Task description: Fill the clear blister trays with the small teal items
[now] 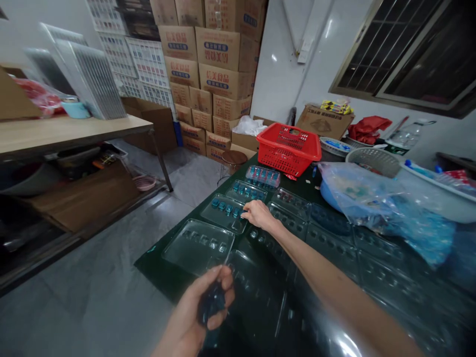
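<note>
A: The right hand (pixel 258 214) is hanging over the end of the blue pieces (pixel 222 205) in the clear blister tray (pixel 223 222), apparently loading it; I'm failing to see whether its fingertips are gripping one!

B: And the left hand (pixel 191 303) is clasping a dark bluish handful (pixel 211 302); the next move is probably calling for gentle, square placing

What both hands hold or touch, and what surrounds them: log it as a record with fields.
Left hand: curled around dark blue, glossy contents, blurred
Right hand: at the right end of a row of small blue pieces in a clear plastic tray; grip unclear
Near-left tray: clear rectangular plastic, moulded hollows
Surface: dark green tabletop
Beyond: red perforated plastic basket
</note>
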{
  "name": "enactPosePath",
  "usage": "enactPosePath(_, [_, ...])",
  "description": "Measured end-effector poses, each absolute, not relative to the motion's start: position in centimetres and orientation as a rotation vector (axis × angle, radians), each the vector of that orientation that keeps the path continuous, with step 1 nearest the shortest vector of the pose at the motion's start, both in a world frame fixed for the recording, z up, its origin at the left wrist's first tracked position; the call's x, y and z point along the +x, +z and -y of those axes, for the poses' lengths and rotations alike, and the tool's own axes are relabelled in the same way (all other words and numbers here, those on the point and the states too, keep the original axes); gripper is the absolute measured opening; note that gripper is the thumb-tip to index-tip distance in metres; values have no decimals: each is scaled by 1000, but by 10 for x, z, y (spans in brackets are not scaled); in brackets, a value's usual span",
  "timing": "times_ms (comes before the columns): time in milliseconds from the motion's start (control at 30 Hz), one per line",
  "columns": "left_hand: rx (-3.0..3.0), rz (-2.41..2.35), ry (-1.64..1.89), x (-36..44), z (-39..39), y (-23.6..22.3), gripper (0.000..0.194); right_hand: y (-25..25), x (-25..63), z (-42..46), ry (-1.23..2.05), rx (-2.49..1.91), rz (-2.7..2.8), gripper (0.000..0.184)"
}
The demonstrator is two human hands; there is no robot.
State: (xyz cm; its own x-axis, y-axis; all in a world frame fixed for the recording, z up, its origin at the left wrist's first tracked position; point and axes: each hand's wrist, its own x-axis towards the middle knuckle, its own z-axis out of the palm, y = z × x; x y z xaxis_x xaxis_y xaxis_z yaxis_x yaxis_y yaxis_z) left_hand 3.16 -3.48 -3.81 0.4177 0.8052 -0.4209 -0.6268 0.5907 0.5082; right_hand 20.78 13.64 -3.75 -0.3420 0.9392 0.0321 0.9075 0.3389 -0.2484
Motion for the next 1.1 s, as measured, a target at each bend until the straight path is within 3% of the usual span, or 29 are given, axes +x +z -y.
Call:
enactPosePath(367, [166, -585, 976, 34, 22, -31, 17, -41, 199, -133, 278, -1784, 2377, 15])
enactPosePath(533, [10, -378, 1083, 33, 13, -29, 15, -16, 200, -92, 234, -1699, 2284, 46])
enactPosePath(700, [-19, -354, 1180, 34, 8, -29, 13, -5, 185, 9, 457, -1291, 2164, 17])
enactPosePath(933, [2, -419, 1250, 54, 10, -28, 13, -26, 164, 58, 574, -1298, 1968, 10])
enactPosePath(1100, [-20, -469, 1229, 59, 9, -23, 13, -23, 173, 55, 948, -1281, 1663, 0])
